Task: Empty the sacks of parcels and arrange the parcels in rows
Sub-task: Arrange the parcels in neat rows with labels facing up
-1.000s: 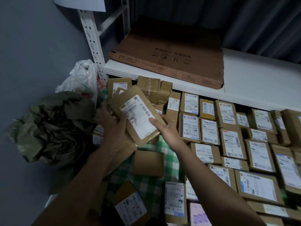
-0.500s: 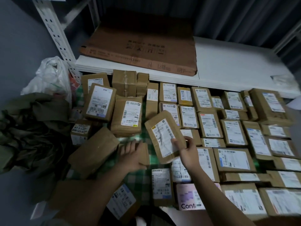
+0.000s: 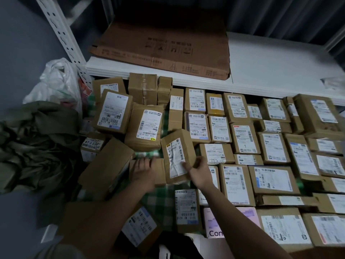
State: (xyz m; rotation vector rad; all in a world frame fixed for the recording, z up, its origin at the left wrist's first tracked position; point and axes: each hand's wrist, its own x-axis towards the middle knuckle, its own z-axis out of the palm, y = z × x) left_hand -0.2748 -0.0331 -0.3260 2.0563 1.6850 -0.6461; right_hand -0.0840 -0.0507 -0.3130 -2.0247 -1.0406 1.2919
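Observation:
My right hand grips a flat brown parcel with a crumpled white label by its right edge, holding it low over the green checked cloth. My left hand rests with fingers spread on a plain brown box just left of that parcel. Rows of labelled cardboard parcels fill the cloth to the right. Unsorted boxes lie heaped at the upper left. A crumpled dark green sack lies at the far left.
A white shelf board runs above the parcels, carrying a flattened brown carton. A white perforated rack post stands at the left. A white plastic bag sits beside the sack. More boxes lie near my arms.
My right hand has carried the labelled parcel from up near the left heap down to the cloth beside the rows. My left hand let go of it and settled on the plain box.

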